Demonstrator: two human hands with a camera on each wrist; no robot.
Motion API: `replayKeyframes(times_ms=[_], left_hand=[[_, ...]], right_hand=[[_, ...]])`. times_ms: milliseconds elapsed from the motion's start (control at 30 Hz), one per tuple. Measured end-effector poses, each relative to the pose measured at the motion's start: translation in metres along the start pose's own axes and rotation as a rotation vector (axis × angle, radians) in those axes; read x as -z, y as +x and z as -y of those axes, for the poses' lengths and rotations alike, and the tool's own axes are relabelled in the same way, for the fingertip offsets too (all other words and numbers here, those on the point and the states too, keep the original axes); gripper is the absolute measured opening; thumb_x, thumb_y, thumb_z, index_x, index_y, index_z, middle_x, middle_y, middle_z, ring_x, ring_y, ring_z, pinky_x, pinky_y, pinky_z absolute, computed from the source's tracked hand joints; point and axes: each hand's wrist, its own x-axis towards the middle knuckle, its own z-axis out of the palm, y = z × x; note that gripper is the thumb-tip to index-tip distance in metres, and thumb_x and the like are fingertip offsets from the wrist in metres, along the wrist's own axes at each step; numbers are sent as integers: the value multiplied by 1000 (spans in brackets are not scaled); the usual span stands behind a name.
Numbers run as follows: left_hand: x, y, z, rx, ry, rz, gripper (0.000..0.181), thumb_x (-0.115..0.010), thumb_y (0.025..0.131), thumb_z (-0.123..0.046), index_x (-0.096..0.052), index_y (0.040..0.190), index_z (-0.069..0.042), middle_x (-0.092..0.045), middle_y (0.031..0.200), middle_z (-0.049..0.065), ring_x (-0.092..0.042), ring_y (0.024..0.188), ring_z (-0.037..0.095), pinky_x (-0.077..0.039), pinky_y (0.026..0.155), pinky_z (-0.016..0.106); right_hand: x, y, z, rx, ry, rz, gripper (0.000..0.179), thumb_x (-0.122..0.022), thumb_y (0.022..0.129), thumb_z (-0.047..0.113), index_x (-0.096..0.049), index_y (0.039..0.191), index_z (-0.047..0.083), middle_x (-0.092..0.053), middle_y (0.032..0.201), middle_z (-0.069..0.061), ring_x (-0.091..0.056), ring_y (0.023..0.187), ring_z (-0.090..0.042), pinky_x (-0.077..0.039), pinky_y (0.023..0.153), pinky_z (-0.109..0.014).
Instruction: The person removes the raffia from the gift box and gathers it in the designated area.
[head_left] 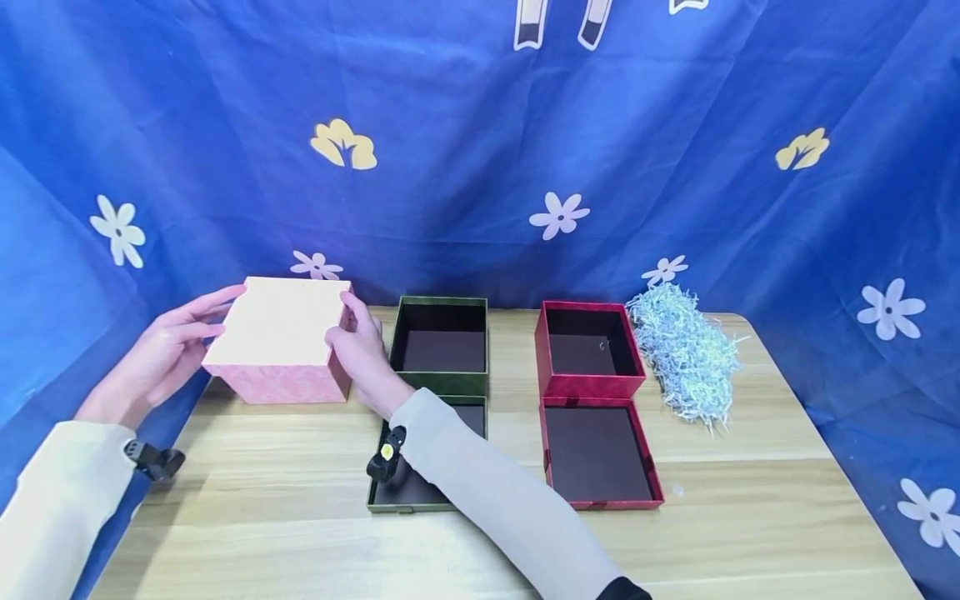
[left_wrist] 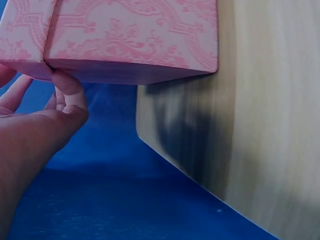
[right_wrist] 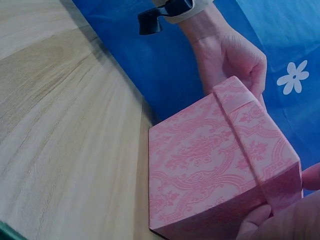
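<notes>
A pink patterned box (head_left: 285, 386) stands at the back left of the table, with its lid (head_left: 279, 321) on top. At the left side my left hand (head_left: 168, 343) holds the lid, thumb at its lower edge in the left wrist view. Across from it, my right hand (head_left: 362, 350) grips the lid's right side, its thumb by the seam between lid and box body (right_wrist: 195, 165) in the right wrist view. The lid's rim sits over the upper part of the body, and the inside of the box is hidden.
A dark green box (head_left: 442, 384) stands uncovered right of the pink one, its upturned lid (head_left: 412, 507) in front, partly behind my right forearm. Further right are an uncovered red box (head_left: 592, 387), its lid (head_left: 651, 467) and light blue shredded paper (head_left: 690, 358). Blue cloth (head_left: 465, 150) hangs behind.
</notes>
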Motion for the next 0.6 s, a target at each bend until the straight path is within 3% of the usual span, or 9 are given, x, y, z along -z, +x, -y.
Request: replayKeyframes(times_ms=[233, 400, 500, 600], left_hand=[[-8, 0, -11, -21, 64, -36, 58, -36, 112, 14, -36, 168, 0, -65, 144, 9, -70, 121, 21, -61, 94, 31], [-15, -8, -14, -25, 72, -39, 66, -37, 112, 14, -31, 173, -10, -61, 149, 8, -72, 121, 22, -62, 92, 33], [-19, -14, -17, 1, 77, -86, 66, -41, 112, 14, -40, 170, -18, -63, 149, 3, -73, 119, 20, -62, 91, 31], [-23, -21, -23, 48, 62, -168, 56, -46, 111, 12, -58, 158, -17, -70, 141, 1, -76, 112, 19, -62, 81, 24]], right_hand=[[11, -7, 16, 62, 88, 63, 75, -69, 86, -10, -65, 151, 26, -56, 129, 11, -58, 113, -5, -50, 100, -27], [21, -11, 16, 69, 155, 125, 70, -67, 92, -13, -62, 151, 24, -58, 129, 9, -59, 107, -9, -51, 91, -29], [26, -14, 15, 41, 183, 153, 69, -66, 92, -14, -59, 151, 23, -55, 130, 5, -58, 101, -12, -50, 80, -32], [30, -17, 15, -2, 219, 177, 64, -68, 94, -10, -57, 151, 17, -56, 131, 3, -61, 98, -14, -52, 81, -38]])
